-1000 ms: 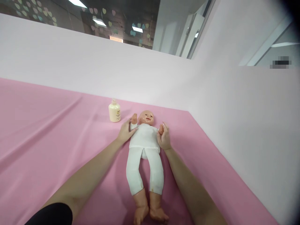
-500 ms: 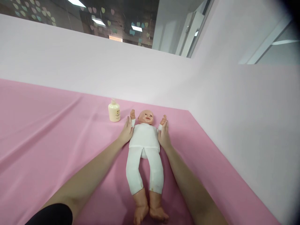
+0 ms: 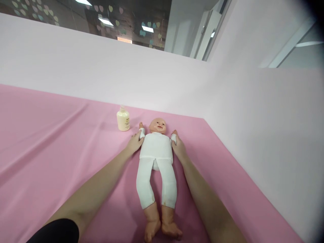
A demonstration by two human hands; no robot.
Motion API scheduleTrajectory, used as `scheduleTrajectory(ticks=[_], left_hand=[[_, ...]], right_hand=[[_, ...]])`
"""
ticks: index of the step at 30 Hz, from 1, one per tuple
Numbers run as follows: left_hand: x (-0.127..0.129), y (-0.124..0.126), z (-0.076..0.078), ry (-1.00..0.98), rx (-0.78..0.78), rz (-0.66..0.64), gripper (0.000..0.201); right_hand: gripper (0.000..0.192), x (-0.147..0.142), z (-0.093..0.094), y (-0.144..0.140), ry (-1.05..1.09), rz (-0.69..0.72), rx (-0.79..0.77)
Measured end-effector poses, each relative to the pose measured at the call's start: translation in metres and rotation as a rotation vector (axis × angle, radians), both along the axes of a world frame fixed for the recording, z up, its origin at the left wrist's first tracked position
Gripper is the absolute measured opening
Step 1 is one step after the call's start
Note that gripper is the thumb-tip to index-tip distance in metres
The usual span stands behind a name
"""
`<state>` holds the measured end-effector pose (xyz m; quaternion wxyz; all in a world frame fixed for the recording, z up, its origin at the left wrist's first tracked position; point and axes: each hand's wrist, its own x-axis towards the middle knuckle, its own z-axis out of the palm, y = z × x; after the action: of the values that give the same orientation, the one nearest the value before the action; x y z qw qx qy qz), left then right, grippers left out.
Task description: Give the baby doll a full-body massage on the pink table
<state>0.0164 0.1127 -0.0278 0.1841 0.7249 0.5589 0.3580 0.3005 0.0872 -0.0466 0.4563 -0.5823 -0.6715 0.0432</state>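
Observation:
A baby doll [image 3: 156,146] in white cloth clothing lies on its back, head away from me and bare feet toward me. My left hand [image 3: 135,142] is closed around the doll's arm on the left side, thumb against the white sleeve. On the other side my right hand [image 3: 179,148] grips the doll's other arm, its fingers partly hidden behind the sleeve. Both doll hands stick out beyond my fingers, beside the doll's head.
Left of the doll's head stands a cream pump bottle [image 3: 123,120]. Pink cloth [image 3: 63,141] with a few creases covers the surface. A white wall [image 3: 101,67] rises behind, and another white wall [image 3: 265,128] borders the right side. Above is a window [image 3: 131,20] with heart stickers.
My fingers have curled from lying flat along the doll's arms to gripping them. The doll's hands have shifted lower and slightly outward on the left. The bottle has stayed put.

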Motion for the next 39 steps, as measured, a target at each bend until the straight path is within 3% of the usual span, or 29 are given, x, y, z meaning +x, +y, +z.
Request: scheduleTrajectory(ticks=[3,5,9,13,17,21,24,27,34,39], left_hand=[[0.0,-0.004,0.005,-0.11,-0.039,-0.037,0.065],[0.001,-0.008,0.008,-0.222,-0.026,-0.051,0.079],[0.005,-0.015,0.013,-0.342,0.165,-0.095,0.095],[0.009,-0.02,0.013,-0.287,0.343,-0.139,0.091],[0.012,-0.02,0.01,-0.159,0.418,-0.198,0.074],[0.013,-0.014,0.006,-0.08,0.372,-0.169,0.07],[0.011,-0.008,0.002,-0.064,0.311,-0.167,0.069],[0.008,-0.003,-0.001,-0.045,0.244,-0.144,0.065],[0.006,-0.001,-0.001,0.034,0.184,-0.01,0.053],[0.006,-0.009,0.007,-0.157,0.056,-0.028,0.058]], right_hand=[[0.047,0.0,0.003,-0.004,0.088,0.016,-0.036],[0.062,-0.003,0.005,-0.005,0.158,0.023,0.02],[0.085,-0.011,0.015,-0.01,0.274,0.043,0.215],[0.068,-0.018,0.025,-0.021,0.255,0.072,0.353],[0.055,-0.022,0.025,-0.026,0.11,0.153,0.365],[0.063,-0.026,0.021,-0.021,-0.036,0.116,0.252],[0.067,-0.024,0.019,-0.016,-0.06,0.049,0.164],[0.068,-0.018,0.016,-0.011,-0.056,0.07,0.136],[0.039,-0.005,0.0,0.001,0.029,0.011,0.009],[0.053,-0.008,0.001,0.0,0.17,-0.001,0.042]])
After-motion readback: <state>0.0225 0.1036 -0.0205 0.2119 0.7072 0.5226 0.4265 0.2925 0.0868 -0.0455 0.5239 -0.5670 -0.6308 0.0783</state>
